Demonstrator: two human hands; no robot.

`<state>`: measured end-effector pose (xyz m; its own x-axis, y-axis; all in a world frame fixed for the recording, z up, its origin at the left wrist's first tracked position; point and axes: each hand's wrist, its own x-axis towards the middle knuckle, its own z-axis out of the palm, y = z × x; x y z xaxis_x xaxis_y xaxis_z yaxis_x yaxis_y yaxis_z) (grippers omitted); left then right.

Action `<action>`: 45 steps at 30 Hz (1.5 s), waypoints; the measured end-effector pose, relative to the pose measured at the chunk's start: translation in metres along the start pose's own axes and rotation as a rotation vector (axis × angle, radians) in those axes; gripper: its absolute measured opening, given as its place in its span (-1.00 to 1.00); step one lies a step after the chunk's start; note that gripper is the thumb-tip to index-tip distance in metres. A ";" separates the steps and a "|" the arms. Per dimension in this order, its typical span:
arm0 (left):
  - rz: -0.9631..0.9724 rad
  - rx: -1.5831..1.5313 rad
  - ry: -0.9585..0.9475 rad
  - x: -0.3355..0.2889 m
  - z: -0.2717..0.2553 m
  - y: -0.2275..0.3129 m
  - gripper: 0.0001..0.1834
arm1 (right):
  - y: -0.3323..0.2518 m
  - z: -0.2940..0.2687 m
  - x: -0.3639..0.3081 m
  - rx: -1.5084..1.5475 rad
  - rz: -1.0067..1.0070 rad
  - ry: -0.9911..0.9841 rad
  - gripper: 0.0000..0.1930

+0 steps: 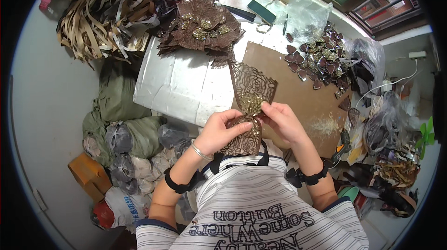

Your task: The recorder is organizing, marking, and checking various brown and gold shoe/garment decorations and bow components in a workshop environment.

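A brown openwork lace piece [254, 81], gathered at its middle like a bow, lies across the table's near edge with its lower half toward my body. Gold beaded ornaments [251, 104] sit on the gathered middle. My left hand [224, 131] pinches the lace just below the ornaments, thumb on top. From the other side my right hand [280, 118] grips the ornament cluster between thumb and fingers. A stack of similar brown lace pieces [200, 15] with gold beaded ornaments rests at the far left of the table.
Brown board [298, 110] covers the table's right side, with a pile of beaded brown pieces [326, 54] behind. White wrapping [181, 82] covers the left side. A phone [261, 12] lies at the back. A glue gun [344, 142] stands right. Stuffed bags [139, 133] crowd the lower left.
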<state>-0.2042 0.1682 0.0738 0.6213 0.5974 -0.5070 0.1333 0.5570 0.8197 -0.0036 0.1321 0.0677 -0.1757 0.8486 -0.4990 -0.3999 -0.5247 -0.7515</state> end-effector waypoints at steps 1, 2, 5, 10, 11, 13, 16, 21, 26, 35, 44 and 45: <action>0.024 0.015 0.043 -0.004 0.004 -0.002 -0.70 | 0.002 -0.001 -0.004 0.096 0.040 0.011 -0.74; 0.044 0.052 0.068 -0.009 0.007 -0.002 -0.75 | 0.003 -0.004 -0.007 0.127 0.040 -0.065 -0.77; 0.128 0.080 0.086 -0.021 0.016 -0.001 -0.74 | -0.003 0.012 -0.016 0.005 -0.045 -0.064 -0.79; 0.073 -0.024 0.041 -0.023 0.021 -0.004 -0.76 | 0.006 0.018 -0.015 0.131 -0.041 -0.034 -0.76; 0.082 -0.045 0.028 -0.022 0.021 -0.005 -0.76 | 0.008 0.019 -0.016 0.172 -0.037 -0.024 -0.76; 0.081 -0.063 0.000 -0.020 0.020 -0.007 -0.76 | 0.010 0.020 -0.017 0.222 -0.036 0.002 -0.76; 0.058 -0.001 -0.051 -0.015 0.014 -0.007 -0.76 | 0.013 0.020 -0.017 0.212 -0.053 0.034 -0.76; 0.051 -0.024 -0.156 -0.010 0.006 -0.005 -0.75 | 0.019 0.022 -0.018 0.291 -0.037 0.113 -0.75; 0.024 0.066 -0.245 -0.006 -0.004 -0.010 -0.79 | 0.037 0.010 -0.020 0.426 0.090 0.117 -0.59; 0.554 0.707 0.441 0.110 -0.148 0.064 -0.69 | 0.063 0.004 -0.012 0.193 -0.136 0.376 -0.78; 0.691 0.754 0.446 0.213 -0.242 0.063 -0.60 | 0.094 0.002 -0.086 0.251 -0.247 0.774 -0.82; 0.718 0.808 0.347 0.188 -0.188 0.062 -0.69 | 0.104 0.001 -0.101 0.276 -0.262 0.800 -0.82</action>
<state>-0.2245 0.4237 -0.0211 0.5245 0.8262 0.2058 0.3703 -0.4390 0.8186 -0.0279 -0.0082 0.0402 0.5924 0.5836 -0.5554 -0.5599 -0.1974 -0.8047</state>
